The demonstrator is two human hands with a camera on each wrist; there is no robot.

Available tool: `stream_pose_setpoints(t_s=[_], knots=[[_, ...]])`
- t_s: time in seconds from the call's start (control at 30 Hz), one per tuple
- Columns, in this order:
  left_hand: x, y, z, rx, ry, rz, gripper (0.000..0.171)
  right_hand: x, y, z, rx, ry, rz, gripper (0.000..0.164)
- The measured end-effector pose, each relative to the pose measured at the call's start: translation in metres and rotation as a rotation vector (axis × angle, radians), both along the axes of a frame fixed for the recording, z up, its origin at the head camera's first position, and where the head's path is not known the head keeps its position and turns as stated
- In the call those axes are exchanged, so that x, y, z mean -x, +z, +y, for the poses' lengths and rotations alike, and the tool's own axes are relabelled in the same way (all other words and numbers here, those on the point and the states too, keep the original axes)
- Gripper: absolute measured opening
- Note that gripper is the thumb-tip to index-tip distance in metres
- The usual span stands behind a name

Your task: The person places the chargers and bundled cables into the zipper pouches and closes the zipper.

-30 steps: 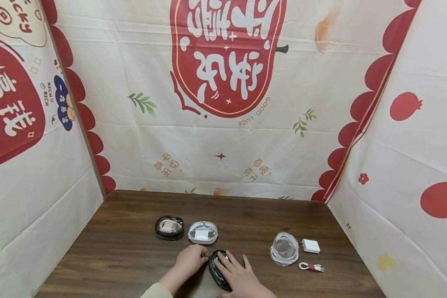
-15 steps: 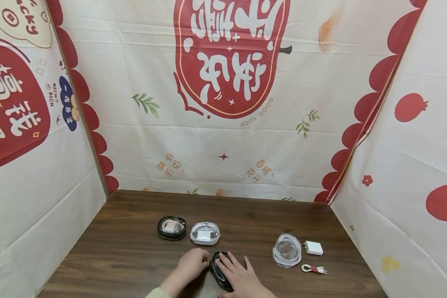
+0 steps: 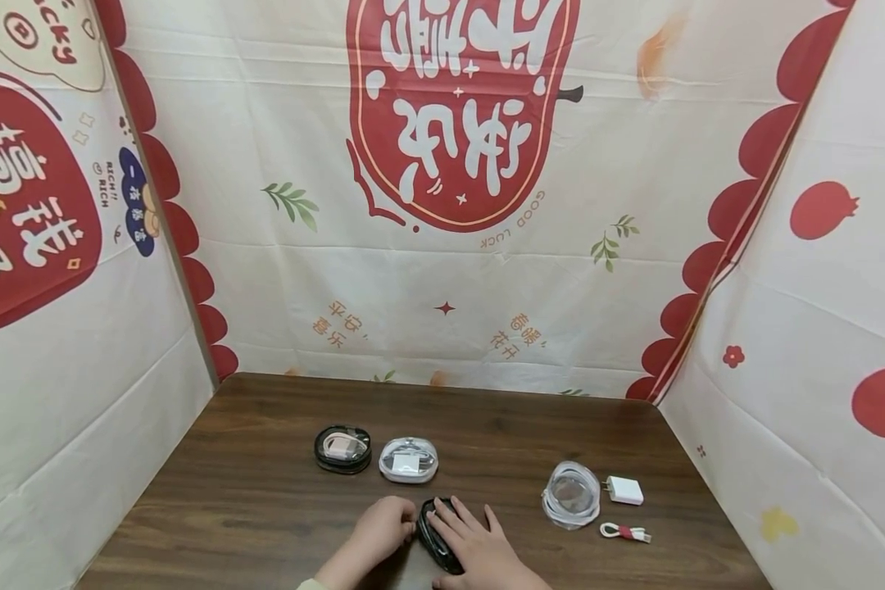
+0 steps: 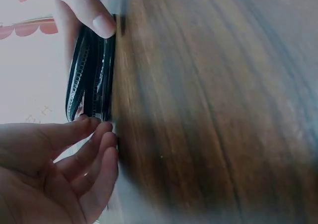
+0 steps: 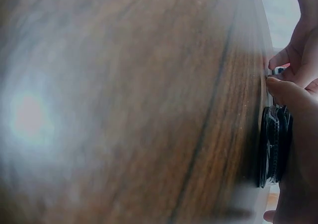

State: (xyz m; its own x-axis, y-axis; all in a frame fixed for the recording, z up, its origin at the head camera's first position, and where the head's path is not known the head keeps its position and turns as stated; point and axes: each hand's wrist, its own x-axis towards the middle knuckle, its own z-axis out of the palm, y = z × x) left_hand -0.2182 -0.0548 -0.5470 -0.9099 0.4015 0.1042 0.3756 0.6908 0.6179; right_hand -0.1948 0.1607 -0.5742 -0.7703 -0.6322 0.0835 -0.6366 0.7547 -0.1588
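An oval black zip case (image 3: 433,537) with a clear top lies on the table between my hands. My left hand (image 3: 383,528) pinches at the zipper on its left edge, thumb against fingertips; the pull itself is hidden by the fingers. In the left wrist view, two rows of zipper teeth (image 4: 79,80) stand apart along the case's side, and the left hand (image 4: 59,164) meets the case at its lower end. My right hand (image 3: 483,557) rests across the top of the case with fingers spread and fairly straight, its thumb at the near side.
Farther back sit a black case (image 3: 342,449) with something pinkish inside and a white case (image 3: 409,460) holding a white charger and cable. At right are a round clear-and-white case (image 3: 571,496), a white charger plug (image 3: 624,491) and a short white cable (image 3: 625,533) with a red tie.
The whole head view has shifted slightly, so everything appears a little farther right. Both hands keep their places at the black case.
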Motion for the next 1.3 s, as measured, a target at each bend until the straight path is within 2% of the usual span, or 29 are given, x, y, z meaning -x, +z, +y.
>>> stream_pose_setpoints(t_s=[0.13,0.23,0.37,0.53,0.7,0.93,1.1,1.3], knots=[[0.001,0.002,0.001,0.029,0.059,-0.023,0.020,-0.002,0.002,-0.001,0.021,-0.010,0.000,0.083],[0.004,0.002,0.002,0.063,0.111,-0.035,0.017,-0.002,0.007,0.000,0.043,-0.016,-0.034,0.080],[0.010,-0.001,0.006,0.073,0.131,-0.044,0.016,0.000,0.016,0.001,0.077,-0.020,-0.084,0.076],[0.018,-0.002,0.012,0.067,0.111,-0.034,0.018,0.003,0.024,0.002,0.083,-0.008,-0.089,0.077],[0.023,-0.002,0.013,0.069,0.067,0.011,0.017,0.003,0.024,0.002,0.029,-0.014,-0.128,0.083],[0.020,-0.001,0.005,0.070,-0.006,0.051,0.018,0.002,0.017,0.003,0.003,-0.009,-0.160,0.088],[0.016,-0.002,0.002,0.051,-0.047,0.027,0.021,0.002,0.012,0.004,0.023,0.001,-0.149,0.088],[0.010,-0.002,0.003,0.016,-0.065,0.034,0.021,0.003,0.010,0.004,0.038,-0.005,-0.136,0.089]])
